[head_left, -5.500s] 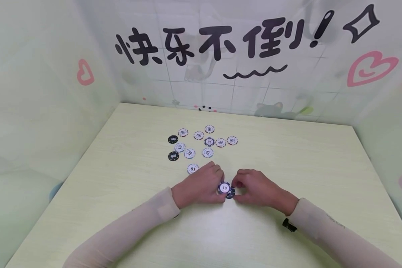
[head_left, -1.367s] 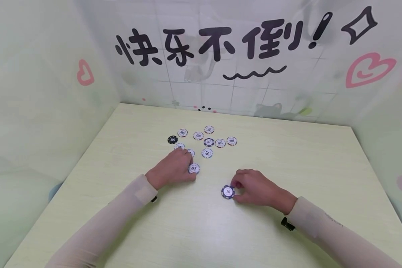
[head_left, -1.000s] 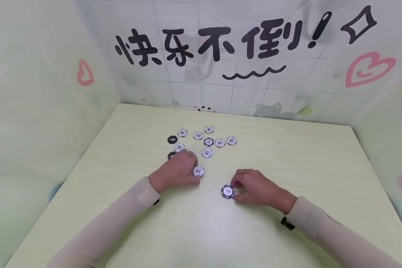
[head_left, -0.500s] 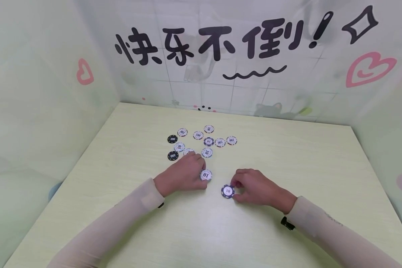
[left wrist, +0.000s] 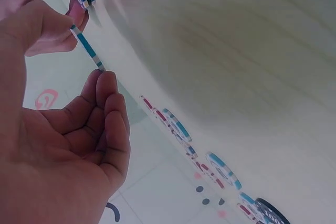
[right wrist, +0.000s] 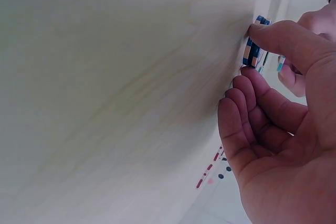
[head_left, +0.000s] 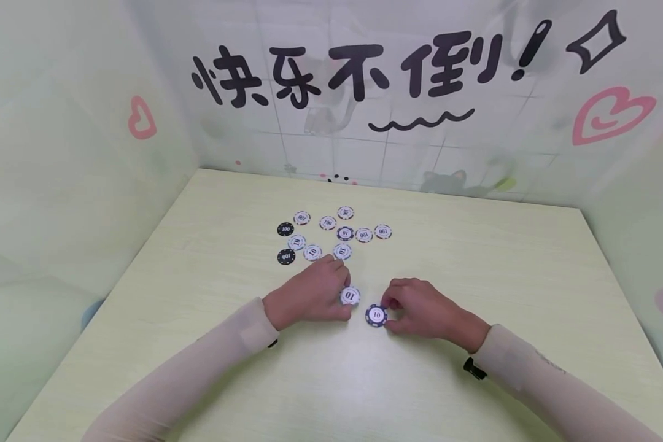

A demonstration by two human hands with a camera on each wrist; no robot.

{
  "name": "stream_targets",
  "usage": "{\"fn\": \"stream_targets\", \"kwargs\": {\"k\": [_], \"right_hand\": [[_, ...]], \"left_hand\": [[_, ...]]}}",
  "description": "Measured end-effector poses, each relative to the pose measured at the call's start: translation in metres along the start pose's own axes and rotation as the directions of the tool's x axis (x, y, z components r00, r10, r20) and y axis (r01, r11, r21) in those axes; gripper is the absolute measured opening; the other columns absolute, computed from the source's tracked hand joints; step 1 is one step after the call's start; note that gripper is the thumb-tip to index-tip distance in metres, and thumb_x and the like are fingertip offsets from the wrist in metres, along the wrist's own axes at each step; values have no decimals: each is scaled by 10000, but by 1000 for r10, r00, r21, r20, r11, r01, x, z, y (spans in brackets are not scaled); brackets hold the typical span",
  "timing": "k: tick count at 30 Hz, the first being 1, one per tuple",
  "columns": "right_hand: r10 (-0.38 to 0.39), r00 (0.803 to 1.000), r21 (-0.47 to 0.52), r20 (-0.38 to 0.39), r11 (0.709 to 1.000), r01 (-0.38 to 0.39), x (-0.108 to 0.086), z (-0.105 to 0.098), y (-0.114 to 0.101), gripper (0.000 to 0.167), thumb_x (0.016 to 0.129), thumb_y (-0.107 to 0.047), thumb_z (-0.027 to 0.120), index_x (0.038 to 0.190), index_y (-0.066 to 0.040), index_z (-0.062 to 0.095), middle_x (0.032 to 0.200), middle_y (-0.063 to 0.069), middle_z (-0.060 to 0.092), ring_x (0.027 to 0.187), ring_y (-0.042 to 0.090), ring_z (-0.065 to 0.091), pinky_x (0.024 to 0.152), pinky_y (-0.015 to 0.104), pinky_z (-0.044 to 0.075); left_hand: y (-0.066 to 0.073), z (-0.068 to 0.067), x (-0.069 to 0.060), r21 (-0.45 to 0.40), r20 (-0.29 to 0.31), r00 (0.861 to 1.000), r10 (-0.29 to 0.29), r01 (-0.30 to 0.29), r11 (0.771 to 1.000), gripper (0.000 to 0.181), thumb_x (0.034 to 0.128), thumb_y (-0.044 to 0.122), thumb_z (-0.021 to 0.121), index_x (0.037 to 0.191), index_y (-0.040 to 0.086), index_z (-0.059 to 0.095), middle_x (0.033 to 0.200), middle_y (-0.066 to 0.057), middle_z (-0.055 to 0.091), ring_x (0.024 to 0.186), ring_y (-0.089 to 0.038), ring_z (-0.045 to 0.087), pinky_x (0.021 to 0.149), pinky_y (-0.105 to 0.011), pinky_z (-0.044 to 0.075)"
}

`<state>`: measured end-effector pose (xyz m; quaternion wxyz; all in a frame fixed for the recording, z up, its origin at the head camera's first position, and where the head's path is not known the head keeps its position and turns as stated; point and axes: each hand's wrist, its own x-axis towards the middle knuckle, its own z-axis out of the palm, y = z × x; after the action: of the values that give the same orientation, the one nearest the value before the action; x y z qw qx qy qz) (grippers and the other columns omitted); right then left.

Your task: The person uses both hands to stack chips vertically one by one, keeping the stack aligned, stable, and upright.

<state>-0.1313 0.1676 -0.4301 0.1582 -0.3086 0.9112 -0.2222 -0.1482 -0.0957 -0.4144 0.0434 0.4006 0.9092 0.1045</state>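
Observation:
My left hand (head_left: 316,291) pinches a white poker chip (head_left: 350,296) marked 10 between thumb and fingertips; its edge shows light-blue bands in the left wrist view. Just to the right, my right hand (head_left: 428,309) holds a short stack of poker chips (head_left: 376,315) by its edge, thumb on one side and index finger on the other. On top of that stack is a blue chip marked 10. Dark and blue layers of the stack (right wrist: 253,45) show in the right wrist view. A small gap separates the white chip from the stack.
Several loose chips lie flat farther back on the pale table (head_left: 475,258): black 100 chips (head_left: 286,256), white 10 chips (head_left: 312,252), white 100 chips (head_left: 364,235) and one blue chip (head_left: 345,233). Printed walls enclose the table at the back and sides.
The blue chip my left hand held earlier now tops the right hand's stack. My left hand has since taken the white 10 chip and carried it rightward, nearer the stack. My right hand stays put.

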Motion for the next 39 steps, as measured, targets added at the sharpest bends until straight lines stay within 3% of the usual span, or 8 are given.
{"fn": "stream_targets", "kwargs": {"k": [5,10,20,27,39], "right_hand": [[-4,1000,5,-2,1000,4,0,0,0,230,888,-170,902,1080,-88,806,988,-70,678,884,107,597,834,318,562],[-6,1000,9,-6,1000,6,0,0,-1,234,880,-163,912,1073,-85,806,976,-71,680,873,106,596,821,307,564],[-64,997,7,-35,998,64,0,1,3,230,861,-142,917,1050,-77,803,945,-74,665,845,87,580,788,287,553],[-74,997,11,-39,997,74,-1,2,4,229,860,-136,909,1051,-71,801,944,-76,661,842,87,582,783,287,550],[-118,990,11,-75,993,119,-1,4,6,207,842,-111,899,1017,-66,799,907,-90,636,810,62,563,747,264,535]], "left_hand": [[4,2,3,-17,11,1000,16,-15,1000,348,897,349,769,1004,20,725,930,-54,672,923,-234,585,881,-374,510],[9,5,5,-1,-1,998,66,-66,998,342,892,353,761,988,27,725,907,-39,663,868,-209,567,861,-358,492],[21,8,13,16,-2,991,136,-136,991,349,898,380,776,974,45,715,860,-4,630,816,-180,525,832,-321,460],[25,15,19,35,23,990,142,-142,989,353,913,399,775,981,57,718,868,4,640,820,-170,524,815,-308,456],[29,20,22,79,14,983,183,-183,980,325,945,394,750,969,71,729,848,18,647,800,-163,529,822,-300,448]]}}
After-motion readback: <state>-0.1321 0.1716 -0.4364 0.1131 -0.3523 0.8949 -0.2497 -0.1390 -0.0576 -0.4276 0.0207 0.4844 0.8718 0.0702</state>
